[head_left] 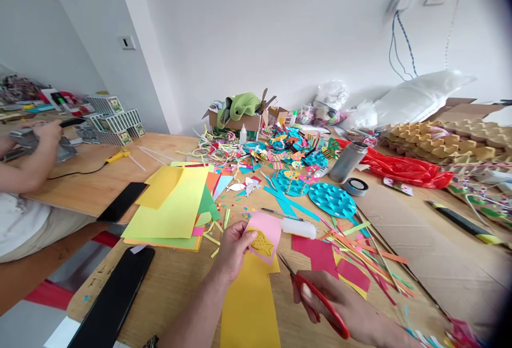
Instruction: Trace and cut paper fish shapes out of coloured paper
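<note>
Between thumb and fingers, my left hand (231,252) pinches a small pink sheet of paper (267,223). On that sheet is a yellow fish (262,244) with dark outlines and dots; whether it is drawn or laid on I cannot tell. My right hand (340,297) is wrapped round red-handled scissors (335,320). Their blades point up and left, slightly apart, close to the pink sheet's lower right edge but not touching it. Beneath both lies a long strip of yellow paper (250,308). Dark red paper pieces (318,254) lie just beyond the scissors.
Left are stacked coloured sheets (168,212) and a black phone-like slab (116,294). Beyond sit blue egg-tray discs (332,200), a metal flask (348,162), paper cut-outs and strips (372,252). Egg cartons (432,142) stand right. A co-worker's hand (50,132) is at far left.
</note>
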A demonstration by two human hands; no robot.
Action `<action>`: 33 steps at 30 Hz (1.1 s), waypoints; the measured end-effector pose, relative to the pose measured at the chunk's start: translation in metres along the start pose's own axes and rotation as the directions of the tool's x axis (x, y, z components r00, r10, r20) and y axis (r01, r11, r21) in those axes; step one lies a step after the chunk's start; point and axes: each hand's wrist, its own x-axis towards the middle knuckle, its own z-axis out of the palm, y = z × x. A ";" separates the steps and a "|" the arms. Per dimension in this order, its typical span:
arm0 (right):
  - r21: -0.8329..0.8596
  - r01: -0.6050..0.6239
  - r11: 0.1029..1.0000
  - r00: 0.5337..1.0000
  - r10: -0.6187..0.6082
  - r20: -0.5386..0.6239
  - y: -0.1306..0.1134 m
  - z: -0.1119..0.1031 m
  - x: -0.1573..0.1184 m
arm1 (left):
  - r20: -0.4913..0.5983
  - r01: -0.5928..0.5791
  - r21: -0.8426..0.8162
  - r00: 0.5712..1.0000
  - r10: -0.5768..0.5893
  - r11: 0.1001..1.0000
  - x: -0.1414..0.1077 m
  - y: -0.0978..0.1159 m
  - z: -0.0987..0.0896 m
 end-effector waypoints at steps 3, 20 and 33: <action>0.023 0.020 1.000 1.000 -0.020 0.012 0.002 -0.002 0.008 | 0.018 0.012 0.010 1.000 -0.012 1.000 0.000 0.000 -0.001; 0.014 0.052 0.999 0.998 -0.052 0.020 0.022 -0.007 0.023 | 0.066 0.118 -0.061 0.991 -0.114 0.991 -0.003 0.002 0.007; 0.081 -0.009 0.997 0.999 0.013 -0.049 0.023 0.000 0.030 | 0.052 0.152 -0.076 0.988 -0.148 0.986 -0.003 0.004 0.008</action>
